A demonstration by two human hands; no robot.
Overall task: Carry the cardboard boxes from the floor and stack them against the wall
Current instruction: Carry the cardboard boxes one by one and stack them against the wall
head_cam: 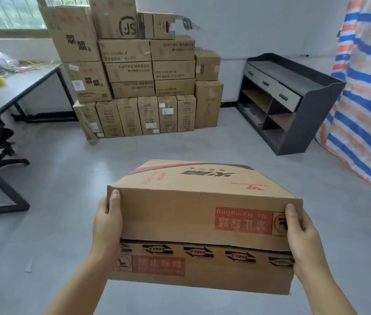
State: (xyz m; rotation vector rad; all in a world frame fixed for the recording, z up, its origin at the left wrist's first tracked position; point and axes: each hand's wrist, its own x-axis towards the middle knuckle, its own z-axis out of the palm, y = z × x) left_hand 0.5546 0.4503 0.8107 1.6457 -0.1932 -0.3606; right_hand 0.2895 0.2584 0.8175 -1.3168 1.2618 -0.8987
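Fingers of both hands lie hidden behind the carried box; only thumbs show. The desk and striped tarp are cut by frame edges. Print on the stacked boxes is too blurred to read.

A single head-worn wide-angle view looks forward and down, close over a held box, toward stacked boxes against the far wall.

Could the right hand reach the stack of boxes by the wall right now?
Probably not. The right hand and left hand both grip the carried box, and open floor still separates it from the stack.
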